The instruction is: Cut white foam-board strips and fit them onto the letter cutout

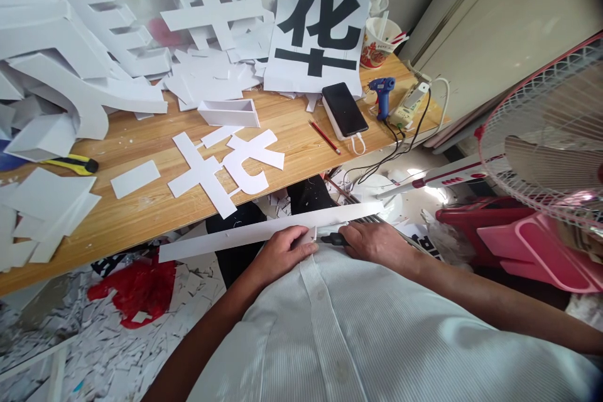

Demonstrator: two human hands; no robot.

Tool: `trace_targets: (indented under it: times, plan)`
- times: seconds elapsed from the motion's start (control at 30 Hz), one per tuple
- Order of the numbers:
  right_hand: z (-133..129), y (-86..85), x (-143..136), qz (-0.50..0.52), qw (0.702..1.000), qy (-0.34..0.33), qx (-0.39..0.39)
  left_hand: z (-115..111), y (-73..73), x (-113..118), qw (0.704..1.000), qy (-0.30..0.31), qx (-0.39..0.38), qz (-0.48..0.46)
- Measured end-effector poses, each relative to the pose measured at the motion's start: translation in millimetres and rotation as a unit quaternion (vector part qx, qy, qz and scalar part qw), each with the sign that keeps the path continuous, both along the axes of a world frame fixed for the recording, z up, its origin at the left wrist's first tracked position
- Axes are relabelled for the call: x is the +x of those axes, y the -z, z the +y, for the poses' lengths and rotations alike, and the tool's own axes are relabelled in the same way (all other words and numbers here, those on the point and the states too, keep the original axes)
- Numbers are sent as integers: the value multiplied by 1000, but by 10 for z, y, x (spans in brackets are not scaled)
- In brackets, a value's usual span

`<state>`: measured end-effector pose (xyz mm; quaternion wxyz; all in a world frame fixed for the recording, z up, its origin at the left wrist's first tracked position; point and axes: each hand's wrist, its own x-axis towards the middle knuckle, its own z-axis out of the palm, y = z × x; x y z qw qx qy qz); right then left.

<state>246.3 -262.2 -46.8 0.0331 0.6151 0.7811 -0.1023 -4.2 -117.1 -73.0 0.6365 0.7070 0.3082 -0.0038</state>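
My left hand (286,252) is closed close to my shirt front, its thumb and forefinger pinching a small white board piece (315,234). Just beyond, a long narrow white board strip (268,230) lies across my lap, below the table edge. My right hand (370,240) grips a black tool (333,239) that points left towards the small piece; its exact kind is hard to make out. On the table are a cut-out white character (207,174), a white rectangle (135,179) and a small open white box (229,113).
A printed character sheet (316,38), phone (345,110), red pencil (325,137), blue glue gun (382,95) and yellow-black cutter (78,164) are on the wooden table (146,226). White board letters crowd its back left. At right stands a fan (551,138); scraps cover the floor.
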Motion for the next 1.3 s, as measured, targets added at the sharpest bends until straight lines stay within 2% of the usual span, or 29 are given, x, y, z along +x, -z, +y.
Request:
trace_targets:
  times: [0.23,0.47,0.83,1.03,1.3]
  plan:
    - [6,-33,13,11,1000,4,-15,-7,-42,-6,1000,-1,0,-4]
    - [57,-119,21,65,996,-26,-50,-9,-4,-14,1000,-3,13,5]
    - [89,-135,3,48,996,-16,-79,-15,44,-31,1000,-2,13,-5]
    - [70,-105,3,30,997,-8,-74,-28,2,-30,1000,0,9,-4]
    - [70,-74,19,61,995,-27,-68,-24,-32,-26,1000,-4,26,2]
